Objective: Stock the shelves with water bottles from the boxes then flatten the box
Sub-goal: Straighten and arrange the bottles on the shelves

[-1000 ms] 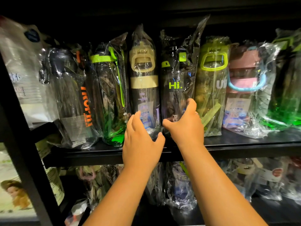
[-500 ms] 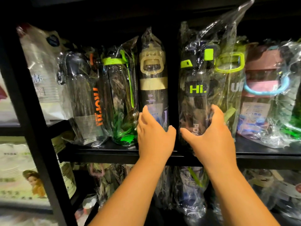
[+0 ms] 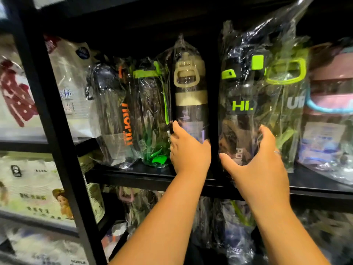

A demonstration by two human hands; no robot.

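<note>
On the black shelf [image 3: 133, 175] stands a row of water bottles in clear plastic bags. My left hand [image 3: 188, 152] grips the base of the beige-lidded dark bottle [image 3: 191, 92]. My right hand [image 3: 257, 165] curls around the lower part of the black "Hi." bottle [image 3: 240, 104] with lime-green lid parts, which stands just right of the beige one with a dark gap between them. Left of my hands stand a green-lidded bottle [image 3: 152, 115] and a dark bottle with orange lettering [image 3: 114, 111].
Right of the "Hi." bottle are a lime-handled bottle [image 3: 286, 96] and a pink bottle with a blue strap [image 3: 330, 104]. More bagged bottles [image 3: 233, 236] fill the shelf below. A black upright post [image 3: 47, 121] separates white packaged goods [image 3: 70, 88] on the left.
The view has drawn closer to the shelf. The "Hi." bottle moved right, away from the beige bottle, and a gap opened between them. Both hands stay on their bottles.
</note>
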